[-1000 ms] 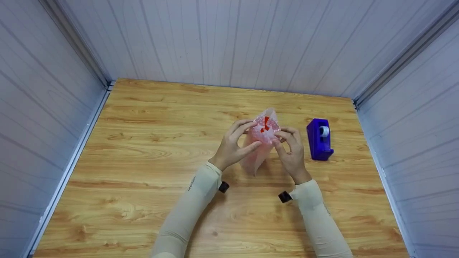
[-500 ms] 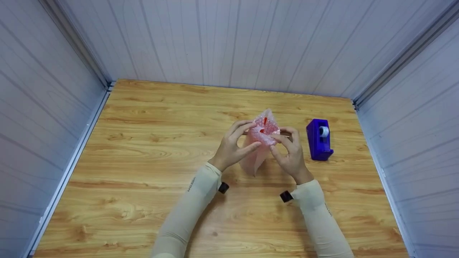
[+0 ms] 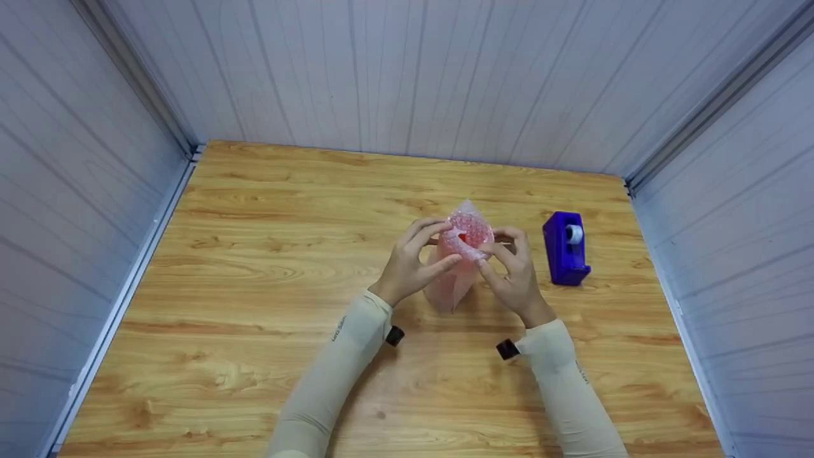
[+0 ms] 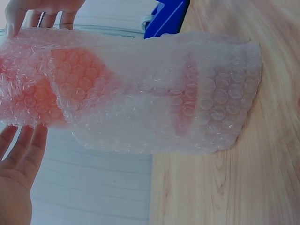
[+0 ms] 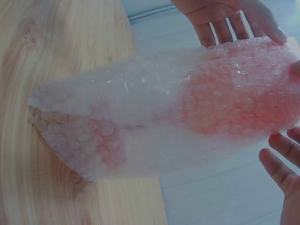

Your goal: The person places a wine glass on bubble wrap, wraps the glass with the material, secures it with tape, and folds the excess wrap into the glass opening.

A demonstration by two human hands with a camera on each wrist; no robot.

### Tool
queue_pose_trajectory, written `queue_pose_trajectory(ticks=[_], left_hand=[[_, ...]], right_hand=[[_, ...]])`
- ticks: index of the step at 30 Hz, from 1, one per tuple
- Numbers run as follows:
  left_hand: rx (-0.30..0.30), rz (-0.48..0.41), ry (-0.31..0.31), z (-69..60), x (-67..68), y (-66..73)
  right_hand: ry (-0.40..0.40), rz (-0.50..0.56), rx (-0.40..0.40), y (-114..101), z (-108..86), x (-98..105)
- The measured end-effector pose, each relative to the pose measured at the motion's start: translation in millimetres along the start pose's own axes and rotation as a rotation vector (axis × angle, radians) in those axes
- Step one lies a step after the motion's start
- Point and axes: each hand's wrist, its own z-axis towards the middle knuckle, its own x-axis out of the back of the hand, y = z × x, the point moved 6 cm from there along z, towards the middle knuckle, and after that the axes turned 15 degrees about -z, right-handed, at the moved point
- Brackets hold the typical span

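A roll of bubble wrap [image 3: 453,283] stands upright on the table, surrounding a red thing [image 3: 462,238] that shows through its top opening. Through the layers in the left wrist view, the red thing [image 4: 77,79] looks goblet-shaped, with a wide bowl, a narrow middle and a flat foot. My left hand [image 3: 407,261] holds the wrap's upper left side, thumb in front and fingers behind. On the other side, my right hand [image 3: 514,273] pinches the upper right rim. The bubble wrap [image 5: 154,112] hides most of the red thing.
To the right of my right hand, a blue tape dispenser [image 3: 566,251] with a white tape roll [image 3: 574,234] stands on the wooden table [image 3: 254,254]. White panel walls [image 3: 407,76] enclose the table at the back and sides.
The wrap's top has folded inward and its peak has dropped, so less red shows. My right hand has shifted slightly left along the rim, while my left hand has barely moved.
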Motion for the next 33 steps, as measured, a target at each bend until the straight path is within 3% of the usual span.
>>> queue_pose_trajectory(ticks=[21,28,33], left_hand=[[0.010,0.008,-0.031,-9.1,0.0,-6.1],[-0.048,0.063,-0.061,-10.2,-1.9,-2.9],[-0.071,0.123,-0.074,-11.3,-1.7,-2.5]], right_hand=[[-0.048,-0.020,0.006,1,-7.5,-7],[-0.052,-0.052,0.012,3,-10.2,-10],[-0.059,-0.059,0.016,19,-17.8,-16]])
